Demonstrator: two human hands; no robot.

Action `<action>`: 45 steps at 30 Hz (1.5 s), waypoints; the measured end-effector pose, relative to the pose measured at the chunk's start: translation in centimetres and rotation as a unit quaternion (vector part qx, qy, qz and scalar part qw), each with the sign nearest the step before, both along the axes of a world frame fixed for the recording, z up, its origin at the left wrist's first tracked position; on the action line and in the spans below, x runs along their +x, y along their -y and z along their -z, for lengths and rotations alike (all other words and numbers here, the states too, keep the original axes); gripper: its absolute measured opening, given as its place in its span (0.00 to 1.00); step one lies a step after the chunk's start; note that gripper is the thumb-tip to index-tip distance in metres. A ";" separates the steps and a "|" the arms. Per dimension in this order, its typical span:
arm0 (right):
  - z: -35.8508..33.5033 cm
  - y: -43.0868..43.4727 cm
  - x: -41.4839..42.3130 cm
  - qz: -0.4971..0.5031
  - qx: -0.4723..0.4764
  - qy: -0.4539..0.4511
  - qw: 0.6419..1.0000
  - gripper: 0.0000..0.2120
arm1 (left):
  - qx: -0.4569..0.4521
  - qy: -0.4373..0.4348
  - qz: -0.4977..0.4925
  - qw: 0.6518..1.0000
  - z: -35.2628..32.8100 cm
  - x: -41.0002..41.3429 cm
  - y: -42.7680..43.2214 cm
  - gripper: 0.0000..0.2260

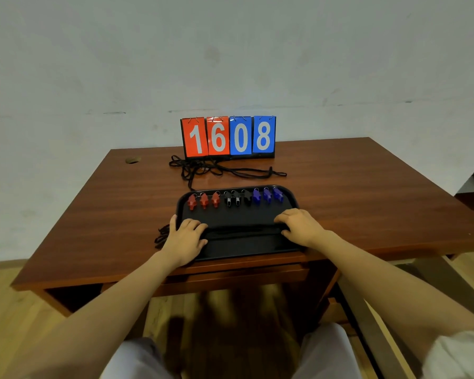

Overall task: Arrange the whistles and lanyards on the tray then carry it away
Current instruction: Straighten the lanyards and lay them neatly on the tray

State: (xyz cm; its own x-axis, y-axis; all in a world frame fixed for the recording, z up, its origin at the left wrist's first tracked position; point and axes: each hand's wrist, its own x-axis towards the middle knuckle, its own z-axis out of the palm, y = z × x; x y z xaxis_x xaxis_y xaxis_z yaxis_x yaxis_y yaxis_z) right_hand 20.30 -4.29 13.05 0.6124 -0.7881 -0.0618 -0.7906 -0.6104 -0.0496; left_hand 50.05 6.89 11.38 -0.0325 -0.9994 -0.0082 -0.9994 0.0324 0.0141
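A black tray (pixel 237 248) lies at the table's near edge. Along its far side stand three red whistles (pixel 204 201), three black whistles (pixel 237 199) and three blue whistles (pixel 267 195) in one row. A black lanyard bundle (pixel 244 231) stretches across the tray's near half between my hands. My left hand (pixel 185 237) presses its left end, where loops (pixel 162 236) spill off the tray onto the table. My right hand (pixel 298 227) rests on its right end, fingers bent down onto the tray. More black lanyards (pixel 203 168) lie tangled behind the tray.
A flip scoreboard (pixel 228 136) reading 1608 stands at the back of the brown wooden table (pixel 367 192), against a pale wall. A cable hole (pixel 132 160) sits at the table's back left. My knees show below the table's front edge, over a wooden floor.
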 end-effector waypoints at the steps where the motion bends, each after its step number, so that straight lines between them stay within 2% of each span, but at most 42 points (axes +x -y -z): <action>1: -0.2 0.1 0.5 -0.007 0.002 -0.002 1.000 0.21 | 0.002 -0.001 0.008 1.000 -0.1 -0.2 0.3 0.21; 7: -3.3 2.6 5.4 -0.029 0.003 0.069 0.997 0.21 | -0.046 -0.086 0.004 0.995 -2.3 -0.8 4.7 0.21; 12: -6.1 7.1 10.9 -0.035 -0.009 0.103 0.994 0.20 | -0.093 -0.089 -0.046 0.991 -5.1 0.7 10.9 0.18; 20: -4.5 16.3 18.5 0.019 0.043 0.077 0.996 0.21 | -0.016 -0.094 -0.109 0.990 -5.3 6.4 19.3 0.18; 26: -0.6 21.2 20.8 0.095 0.073 0.056 0.991 0.20 | -0.009 -0.090 -0.065 0.994 -2.6 7.9 24.2 0.22; 29: 1.1 22.4 20.9 0.119 0.053 0.055 0.990 0.14 | 0.022 -0.069 -0.051 0.996 -1.0 8.0 26.1 0.23; 33: 2.3 22.6 20.6 0.109 0.026 0.040 0.993 0.14 | 0.093 -0.074 -0.073 0.990 1.1 8.5 27.0 0.22; 35: 2.4 22.5 20.3 0.107 0.013 0.050 0.993 0.15 | 0.068 -0.075 -0.084 0.991 1.7 8.3 26.6 0.21; 37: 2.3 22.2 20.2 0.113 0.002 0.068 0.991 0.15 | 0.032 -0.037 -0.090 0.995 1.7 7.9 26.1 0.20; 41: 1.5 21.0 19.8 0.121 0.047 0.071 0.989 0.12 | 0.019 0.030 -0.127 0.991 0.0 7.1 25.0 0.17; 43: 0.7 20.4 19.1 0.137 0.065 0.107 0.983 0.11 | -0.023 0.028 -0.122 0.992 -1.1 6.1 24.5 0.16; 45: -0.6 19.6 18.4 0.154 0.043 0.164 0.973 0.12 | -0.056 -0.038 -0.116 0.991 -2.3 4.5 24.2 0.15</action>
